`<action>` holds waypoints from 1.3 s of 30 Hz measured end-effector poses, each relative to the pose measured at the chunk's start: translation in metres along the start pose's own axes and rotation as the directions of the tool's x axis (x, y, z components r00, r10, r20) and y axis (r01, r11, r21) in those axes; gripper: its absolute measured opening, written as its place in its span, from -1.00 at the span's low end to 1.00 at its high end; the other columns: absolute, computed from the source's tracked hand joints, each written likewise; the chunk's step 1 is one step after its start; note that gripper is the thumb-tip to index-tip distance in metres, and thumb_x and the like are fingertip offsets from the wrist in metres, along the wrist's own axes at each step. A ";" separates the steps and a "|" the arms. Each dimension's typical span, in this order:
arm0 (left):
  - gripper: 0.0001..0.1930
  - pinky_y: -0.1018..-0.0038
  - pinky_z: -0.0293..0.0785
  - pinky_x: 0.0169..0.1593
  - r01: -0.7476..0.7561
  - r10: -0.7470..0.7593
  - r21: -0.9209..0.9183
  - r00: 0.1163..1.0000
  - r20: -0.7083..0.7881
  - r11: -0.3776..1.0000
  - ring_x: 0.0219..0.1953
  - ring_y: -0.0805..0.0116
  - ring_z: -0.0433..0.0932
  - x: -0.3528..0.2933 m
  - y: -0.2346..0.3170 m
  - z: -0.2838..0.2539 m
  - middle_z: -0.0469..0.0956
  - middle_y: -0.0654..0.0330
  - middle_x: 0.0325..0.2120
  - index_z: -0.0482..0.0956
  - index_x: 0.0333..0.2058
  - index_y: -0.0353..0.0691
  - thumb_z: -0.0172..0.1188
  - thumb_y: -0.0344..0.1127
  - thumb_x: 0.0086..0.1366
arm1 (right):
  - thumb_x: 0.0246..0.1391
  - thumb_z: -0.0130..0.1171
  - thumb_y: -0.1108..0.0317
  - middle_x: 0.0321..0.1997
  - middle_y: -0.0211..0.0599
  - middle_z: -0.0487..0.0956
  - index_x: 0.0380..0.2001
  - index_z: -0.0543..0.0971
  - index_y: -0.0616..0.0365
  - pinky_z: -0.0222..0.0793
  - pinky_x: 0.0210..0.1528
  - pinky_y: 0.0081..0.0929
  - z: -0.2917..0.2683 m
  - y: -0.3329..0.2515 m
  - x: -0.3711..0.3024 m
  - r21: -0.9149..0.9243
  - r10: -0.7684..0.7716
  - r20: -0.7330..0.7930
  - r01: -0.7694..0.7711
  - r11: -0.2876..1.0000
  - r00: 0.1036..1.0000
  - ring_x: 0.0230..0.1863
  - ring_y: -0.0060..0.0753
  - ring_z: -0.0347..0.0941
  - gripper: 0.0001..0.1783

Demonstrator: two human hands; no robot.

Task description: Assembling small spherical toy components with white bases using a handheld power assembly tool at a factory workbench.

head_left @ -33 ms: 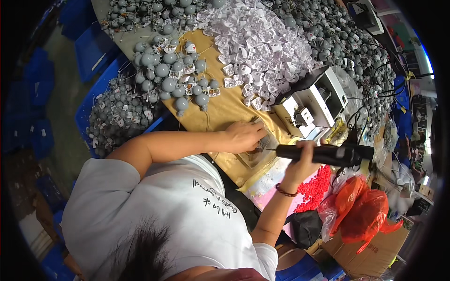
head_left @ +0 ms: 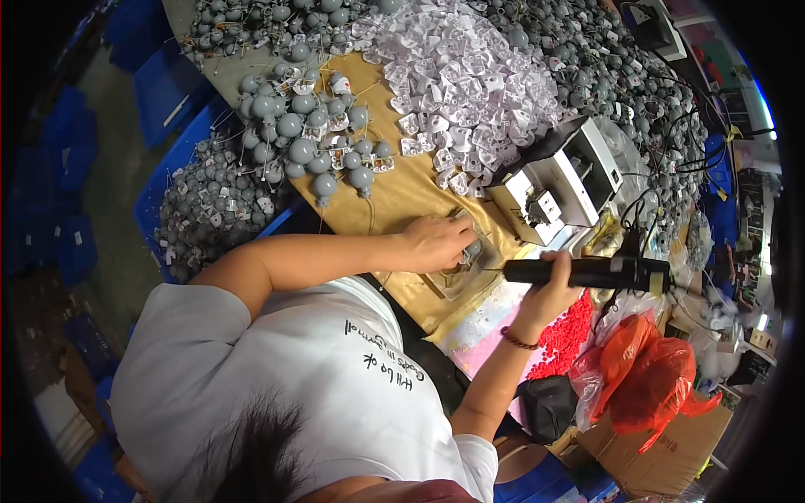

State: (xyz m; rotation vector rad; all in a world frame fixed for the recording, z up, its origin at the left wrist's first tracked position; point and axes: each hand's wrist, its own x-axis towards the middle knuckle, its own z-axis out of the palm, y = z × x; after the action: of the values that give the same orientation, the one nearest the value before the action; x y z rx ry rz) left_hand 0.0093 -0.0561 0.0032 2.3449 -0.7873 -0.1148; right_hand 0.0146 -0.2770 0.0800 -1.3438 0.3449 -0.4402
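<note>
My left hand (head_left: 438,243) is closed, fingers curled down, on a small grey round-headed part (head_left: 474,251). That part sits in a shallow clear holder (head_left: 453,285) on the tan-covered bench. My fingers partly hide it. In my right hand (head_left: 549,289), wrapped round its body, is a black electric screwdriver (head_left: 587,272). The tool lies nearly level, its thin bit pointing left toward the left hand's part, with a small gap between them. A beaded bracelet circles the right wrist.
Grey round-headed parts (head_left: 302,151) lie beyond my left arm; a blue bin (head_left: 151,201) holds more. White plastic pieces (head_left: 470,84) are heaped at the back. A black-and-white box device (head_left: 553,180) stands beyond the screwdriver. Red small parts (head_left: 563,339) and red plastic bags (head_left: 650,377) lie right.
My right hand and the screwdriver have shifted slightly right and down, away from my left hand. More of the grey part now shows by my left fingers, which stay in place.
</note>
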 end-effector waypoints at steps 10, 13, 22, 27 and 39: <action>-0.71 0.31 0.54 -0.15 -0.191 0.190 0.002 0.975 -0.115 0.981 -0.18 0.21 0.59 -0.005 -0.002 -0.003 0.54 0.24 -0.26 0.51 -0.09 -0.07 0.25 -0.29 0.19 | 0.17 0.25 0.42 -0.08 -0.24 0.55 -0.01 0.51 0.30 0.41 -0.07 -0.51 -0.055 0.040 -0.011 -0.459 -0.034 0.032 0.045 0.887 0.999 -0.10 -0.47 0.47 -0.66; -0.71 0.32 0.55 -0.14 -0.181 0.181 0.005 0.979 -0.099 0.983 -0.18 0.22 0.59 -0.005 0.001 -0.010 0.54 0.23 -0.25 0.52 -0.11 -0.09 0.26 -0.30 0.18 | 0.14 0.32 0.38 -0.21 -0.38 0.60 -0.14 0.62 0.23 0.42 -0.22 -0.62 -0.013 0.059 -0.047 -0.510 0.232 0.221 -0.090 0.855 0.947 -0.25 -0.62 0.48 -0.76; -0.73 0.28 0.56 -0.15 -0.133 0.129 -0.091 0.990 -0.050 0.987 -0.22 0.15 0.59 -0.001 0.006 -0.031 0.53 0.19 -0.24 0.54 -0.10 -0.15 0.23 -0.36 0.21 | 0.25 0.22 0.33 -0.46 -0.53 0.52 -0.35 0.60 0.23 0.22 -0.40 -0.72 0.042 0.044 -0.033 0.131 0.260 0.178 -0.285 0.950 0.949 -0.47 -0.71 0.34 -0.82; -0.70 0.32 0.54 -0.06 0.000 -0.006 -0.085 0.997 -0.077 0.996 -0.12 0.09 0.59 -0.031 -0.008 -0.141 0.56 0.07 -0.11 0.56 -0.04 -0.22 0.20 -0.39 0.24 | 0.25 0.21 0.37 -0.33 -0.45 0.59 -0.20 0.62 0.30 0.34 -0.22 -0.68 0.013 0.039 -0.026 -0.137 0.299 0.445 -0.266 0.954 0.844 -0.31 -0.66 0.43 -0.81; -0.67 0.17 0.39 0.04 0.317 -0.139 0.500 0.922 -0.362 0.806 -0.06 -0.08 0.49 -0.087 -0.130 -0.226 0.56 -0.01 -0.12 0.57 -0.05 -0.28 0.16 -0.51 0.17 | 0.25 0.19 0.38 -0.29 -0.40 0.62 -0.19 0.63 0.30 0.40 -0.25 -0.66 -0.156 0.025 0.009 -0.402 0.082 0.028 -0.064 0.913 0.996 -0.33 -0.64 0.46 -0.81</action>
State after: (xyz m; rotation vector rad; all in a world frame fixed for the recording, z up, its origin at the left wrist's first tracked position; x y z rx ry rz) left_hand 0.0666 0.1988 0.0903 2.9004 -0.3999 0.4300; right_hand -0.0498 -0.4108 0.0254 -1.7324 0.4647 -0.2838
